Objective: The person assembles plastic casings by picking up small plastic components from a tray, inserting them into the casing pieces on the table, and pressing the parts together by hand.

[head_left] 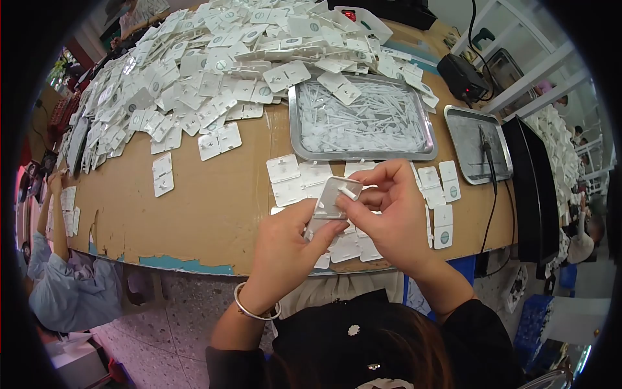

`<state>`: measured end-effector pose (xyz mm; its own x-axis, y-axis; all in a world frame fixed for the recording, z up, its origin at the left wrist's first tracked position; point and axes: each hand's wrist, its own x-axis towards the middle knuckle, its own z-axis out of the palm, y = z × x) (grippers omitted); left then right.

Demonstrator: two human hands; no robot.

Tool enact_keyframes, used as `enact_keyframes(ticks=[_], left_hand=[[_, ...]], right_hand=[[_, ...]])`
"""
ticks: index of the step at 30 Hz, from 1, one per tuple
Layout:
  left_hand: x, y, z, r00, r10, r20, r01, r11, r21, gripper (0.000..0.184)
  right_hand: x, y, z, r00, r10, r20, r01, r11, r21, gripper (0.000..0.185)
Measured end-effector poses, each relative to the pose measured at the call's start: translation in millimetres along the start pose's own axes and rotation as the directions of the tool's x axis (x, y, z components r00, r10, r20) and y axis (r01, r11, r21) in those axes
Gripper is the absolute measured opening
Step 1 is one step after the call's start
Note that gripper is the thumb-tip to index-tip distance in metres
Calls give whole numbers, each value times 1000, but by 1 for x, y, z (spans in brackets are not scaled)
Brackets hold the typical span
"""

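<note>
My left hand is closed around the lower part of a white plastic plate, which I hold tilted above the table edge. At the plate's upper part my right hand has its thumb and fingers closed around a small white plastic peg. Whether the peg is fixed in the plate, I cannot tell. Below and around my hands lie several similar white plates in rows, partly hidden by my hands. Behind them stands a metal tray filled with clear-white plastic pegs.
A large heap of white plates covers the back left. To the right, a smaller metal tray holds a soldering-iron-like tool with a cord, near a black box. Another person's arms are at the left table edge.
</note>
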<state>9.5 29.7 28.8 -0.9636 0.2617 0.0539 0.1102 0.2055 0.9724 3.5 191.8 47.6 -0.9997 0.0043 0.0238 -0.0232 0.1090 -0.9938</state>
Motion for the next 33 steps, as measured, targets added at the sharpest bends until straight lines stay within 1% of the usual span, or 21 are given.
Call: enact_keyframes(ticks=[3, 5, 6, 8, 9, 10, 11, 13, 14, 15, 17, 18, 21, 24, 27, 28, 29, 30, 33], left_hand=[[-2, 0, -1, 997, 72, 5, -72, 983, 167, 20], [-3, -4, -3, 993, 120, 21, -121, 954, 275, 19], [-6, -3, -4, 998, 68, 6, -68, 983, 169, 18], [-12, 1, -7, 999, -42, -10, 42, 998, -44, 16], [-14, -5, -12, 994, -94, -64, 85, 988, -127, 17], [-17, -19, -20, 982, -148, -114, 122, 970, -208, 19], [-20, -35, -29, 966, -203, -160, 151, 946, -288, 21], [-16, -85, -55, 922, -113, -371, 111, 993, -26, 30], [-14, -98, -64, 886, -47, -462, 108, 988, 107, 35], [-12, -91, -64, 878, -81, -472, 201, 957, 210, 39], [-6, -68, -54, 854, -143, -499, 375, 836, 400, 47], [0, -62, -48, 866, -89, -491, 372, 771, 517, 49], [26, -87, -39, 840, 54, -540, 355, 697, 623, 48], [43, -77, -42, 907, -61, -417, 393, 480, 784, 45], [67, -52, -72, 935, -162, -315, 352, 328, 877, 44], [76, -59, -87, 964, 32, -264, 241, 318, 917, 42], [85, -73, -105, 954, 225, -197, 127, 291, 948, 40], [92, -85, -119, 904, 410, -119, 16, 246, 969, 39], [106, -108, -140, 929, 369, -21, -75, 242, 967, 34]], right_hand=[[1, 7, 5, 1000, 0, -8, 1, 997, 79, 38], [2, 8, 5, 1000, 7, 19, -8, 999, 36, 38], [1, 9, 5, 999, 13, 36, -14, 1000, 15, 37], [1, 13, 4, 989, -9, 150, 25, 994, -104, 37], [1, 15, 4, 978, -16, 208, 50, 986, -157, 38], [-1, 12, 4, 960, 36, 279, 3, 990, -139, 38], [-3, 10, 3, 959, 61, 277, -28, 992, -120, 37], [-4, 10, -1, 956, 106, 274, -87, 993, -83, 36], [-2, 15, -4, 964, 76, 256, -58, 995, -77, 37], [1, 16, -6, 964, 90, 252, -71, 994, -86, 38], [4, 15, -8, 964, 120, 238, -98, 990, -101, 38], [4, 15, -7, 963, 127, 239, -105, 989, -105, 39], [2, 15, -6, 963, 102, 251, -72, 990, -124, 40], [1, 17, -9, 966, 80, 246, -43, 987, -153, 42], [4, 18, -17, 970, 60, 238, -10, 979, -203, 41], [8, 16, -21, 971, 57, 233, 0, 972, -237, 40], [13, 14, -26, 973, 56, 223, 8, 962, -273, 39], [21, 12, -29, 977, 26, 212, 35, 959, -281, 34], [62, 28, -43, 988, -52, 147, 121, 851, -511, 32]])
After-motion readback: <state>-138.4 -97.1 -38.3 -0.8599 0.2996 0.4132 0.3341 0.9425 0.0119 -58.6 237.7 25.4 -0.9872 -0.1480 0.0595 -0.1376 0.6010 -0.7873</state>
